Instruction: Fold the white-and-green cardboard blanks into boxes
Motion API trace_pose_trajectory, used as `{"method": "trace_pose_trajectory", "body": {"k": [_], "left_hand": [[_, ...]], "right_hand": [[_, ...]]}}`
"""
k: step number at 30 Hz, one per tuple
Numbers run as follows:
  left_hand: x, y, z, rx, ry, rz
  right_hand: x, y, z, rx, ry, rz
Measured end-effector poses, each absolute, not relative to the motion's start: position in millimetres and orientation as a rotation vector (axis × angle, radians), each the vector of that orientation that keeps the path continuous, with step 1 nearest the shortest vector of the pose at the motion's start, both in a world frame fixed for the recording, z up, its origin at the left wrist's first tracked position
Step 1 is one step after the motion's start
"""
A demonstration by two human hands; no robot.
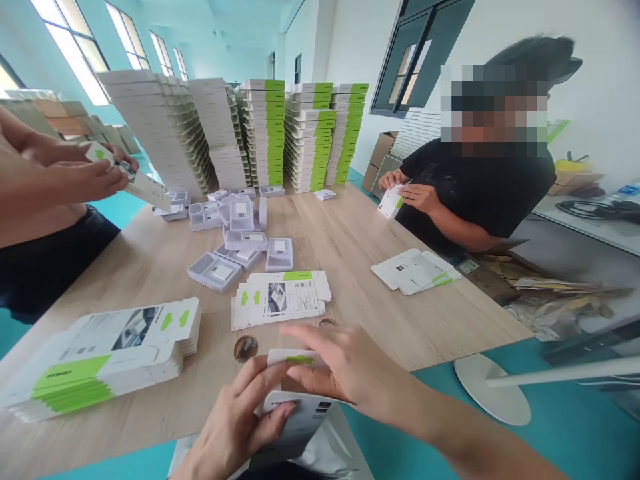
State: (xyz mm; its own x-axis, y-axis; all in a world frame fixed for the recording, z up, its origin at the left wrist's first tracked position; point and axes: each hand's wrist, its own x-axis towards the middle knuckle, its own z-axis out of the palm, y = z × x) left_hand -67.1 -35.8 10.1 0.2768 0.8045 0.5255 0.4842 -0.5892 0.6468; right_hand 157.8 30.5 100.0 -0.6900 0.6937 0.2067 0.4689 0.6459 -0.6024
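A white and green cardboard box [295,400] is held at the near table edge. My left hand [235,420] grips it from below, thumb and fingers wrapped round its side. My right hand [345,373] lies over its top, fingers stretched out across the green-tabbed flap. Just beyond lie a small pile of flat box blanks [280,297] and, to the left, a thicker stack of flat blanks [105,353]. Several white plastic trays [220,270] with inserts are scattered mid-table.
Tall stacks of finished boxes [300,133] stand at the far end of the wooden table [350,247]. A person on the left [75,173] and a person on the right [415,197] each handle a box. More flat blanks [415,270] lie at right.
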Motion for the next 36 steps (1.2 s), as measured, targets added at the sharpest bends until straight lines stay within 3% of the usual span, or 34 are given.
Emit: {"method": "trace_pose_trajectory", "body": {"k": [5,9,19,28,33,36], "left_hand": [[-63,-39,3,2.33,1.277,1.341],[-62,-40,-1,2.301,1.301,1.382],[-64,-44,2,1.862,1.316,1.298],[-51,-46,8,1.303,1.357,1.232],[-68,-34,21,1.501,1.088,0.94],[-75,-29,34,1.737,1.04,0.88]], "right_hand": [[164,18,96,-1.582,-2.297,0.839],[159,13,96,-1.687,-2.204,0.847],[154,9,86,-1.224,-1.645,1.174],[172,33,69,-1.078,-1.733,1.519],[183,50,67,-0.814,-1.722,1.954],[181,45,66,-0.801,-1.648,1.948]]}}
